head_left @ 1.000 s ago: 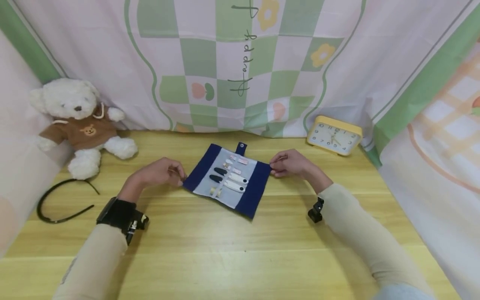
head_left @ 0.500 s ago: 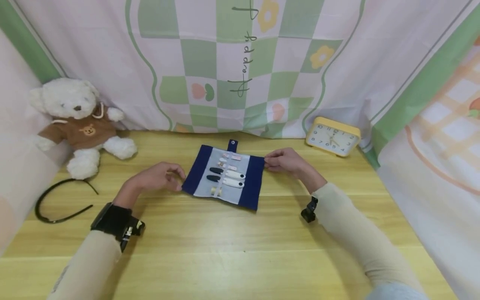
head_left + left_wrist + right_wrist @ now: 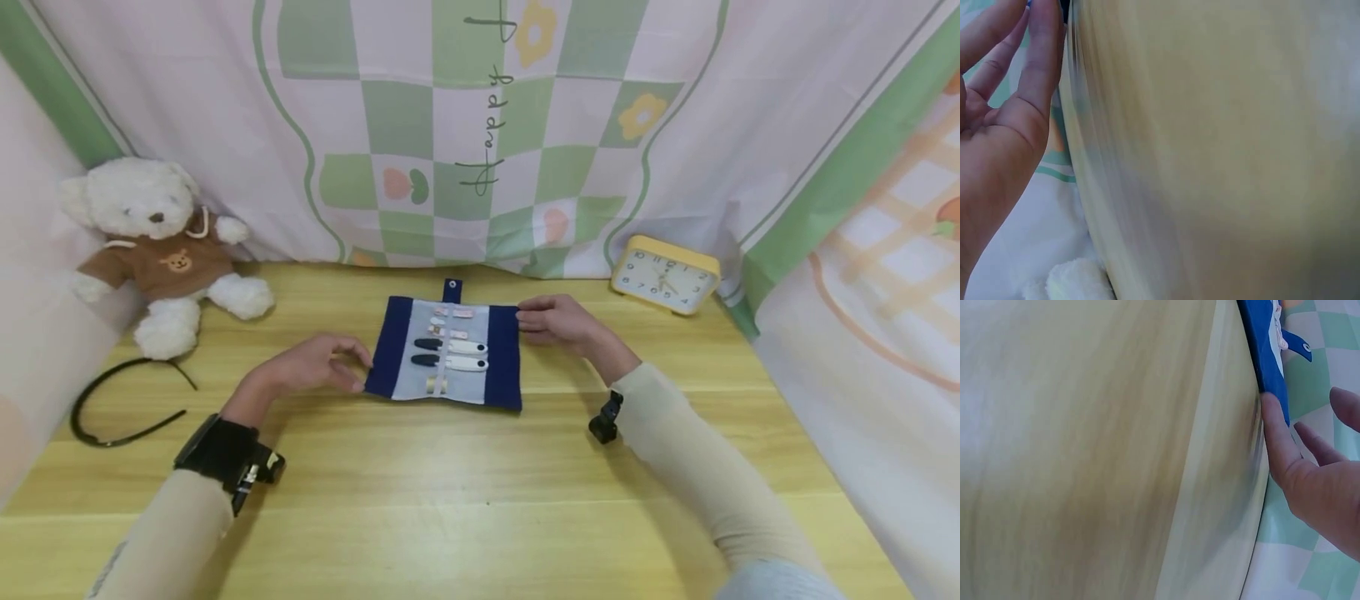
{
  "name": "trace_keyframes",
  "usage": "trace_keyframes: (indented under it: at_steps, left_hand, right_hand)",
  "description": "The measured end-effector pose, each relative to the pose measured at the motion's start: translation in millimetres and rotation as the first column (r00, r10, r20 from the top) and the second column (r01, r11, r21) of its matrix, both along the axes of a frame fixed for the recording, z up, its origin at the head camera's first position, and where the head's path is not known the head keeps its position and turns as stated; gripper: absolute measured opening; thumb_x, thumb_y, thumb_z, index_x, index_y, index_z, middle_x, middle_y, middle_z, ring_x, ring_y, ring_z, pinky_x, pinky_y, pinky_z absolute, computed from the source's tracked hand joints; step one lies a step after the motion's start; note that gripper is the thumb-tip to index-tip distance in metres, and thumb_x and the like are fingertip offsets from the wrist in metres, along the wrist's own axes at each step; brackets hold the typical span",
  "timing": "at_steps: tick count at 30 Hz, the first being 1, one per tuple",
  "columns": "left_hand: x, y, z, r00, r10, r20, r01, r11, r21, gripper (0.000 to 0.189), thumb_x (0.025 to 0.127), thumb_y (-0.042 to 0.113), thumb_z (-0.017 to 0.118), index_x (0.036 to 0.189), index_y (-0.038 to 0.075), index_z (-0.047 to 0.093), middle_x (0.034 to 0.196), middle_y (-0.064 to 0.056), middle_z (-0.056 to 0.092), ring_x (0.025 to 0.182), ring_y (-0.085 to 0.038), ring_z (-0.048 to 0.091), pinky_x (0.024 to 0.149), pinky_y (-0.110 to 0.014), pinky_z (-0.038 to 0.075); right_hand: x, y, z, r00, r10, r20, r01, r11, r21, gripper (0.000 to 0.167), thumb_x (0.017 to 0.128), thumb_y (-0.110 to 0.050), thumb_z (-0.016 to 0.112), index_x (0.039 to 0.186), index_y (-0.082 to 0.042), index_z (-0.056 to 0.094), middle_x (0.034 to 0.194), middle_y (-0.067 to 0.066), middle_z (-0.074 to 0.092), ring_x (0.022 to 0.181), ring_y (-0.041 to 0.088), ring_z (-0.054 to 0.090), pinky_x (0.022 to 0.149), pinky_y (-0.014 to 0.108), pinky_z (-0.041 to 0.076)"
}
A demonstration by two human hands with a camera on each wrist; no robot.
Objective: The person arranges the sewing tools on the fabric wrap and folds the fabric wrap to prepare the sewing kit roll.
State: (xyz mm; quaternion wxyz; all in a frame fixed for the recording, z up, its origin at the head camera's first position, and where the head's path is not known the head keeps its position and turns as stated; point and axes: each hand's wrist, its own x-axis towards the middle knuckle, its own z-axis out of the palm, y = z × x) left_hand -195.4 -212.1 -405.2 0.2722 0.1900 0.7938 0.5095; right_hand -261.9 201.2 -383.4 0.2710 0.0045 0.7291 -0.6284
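Observation:
An unfolded navy cloth sewing kit (image 3: 502, 358) lies flat on the table, its snap strap (image 3: 452, 290) pointing to the back. Under a pale elastic band on its grey lining sit two small tools (image 3: 467, 363) with black tips and white handles, a yellowish spool (image 3: 435, 385) and small pinkish pieces (image 3: 462, 312). My left hand (image 3: 318, 364) is at the kit's left edge, fingers loosely bent. At the opposite edge is my right hand (image 3: 558, 321); in the right wrist view a digit (image 3: 1277, 428) touches the navy border, the other fingers apart from it.
A white teddy bear (image 3: 176, 258) in a brown top sits at the back left, with a black headband (image 3: 78, 408) in front of it. A yellow alarm clock (image 3: 666, 275) stands at the back right. Printed curtains (image 3: 480, 125) hang behind the wooden table (image 3: 480, 508).
The sewing kit has turned so that it lies straighter and has shifted slightly left. My right hand has moved left with it, and its fingers have straightened.

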Motion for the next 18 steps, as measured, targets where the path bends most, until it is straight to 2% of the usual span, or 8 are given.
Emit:
trace_keyframes:
  at_steps: [5,18]
  left_hand:
    - [1.5,2.2,-1.4,0.999,-0.035,-0.013,0.035,0.999,0.007,0.033,0.089,0.002,0.076,0.118,-0.008,0.061,0.126,-0.023,0.060,0.104,-0.031,0.068,0.089,-0.037,0.057]
    - [5.4,10.5,0.7,0.998,-0.058,0.001,0.058,0.998,-0.028,0.036,0.087,0.007,0.079,0.117,-0.005,0.062,0.125,-0.021,0.059,0.097,-0.025,0.067,0.086,-0.035,0.056]
  right_hand:
    - [0.5,-6.1,2.3,0.999,-0.027,0.038,0.028,0.999,-0.017,0.053,0.106,-0.008,0.051,0.153,0.007,0.033,0.158,0.024,0.031,0.143,0.038,0.037,0.103,0.046,0.049]
    - [-7.5,-9.4,-0.3,1.000,-0.004,0.012,0.004,1.000,-0.025,0.050,0.108,-0.008,0.047,0.155,0.003,0.034,0.162,0.020,0.027,0.146,0.036,0.034,0.105,0.047,0.047]
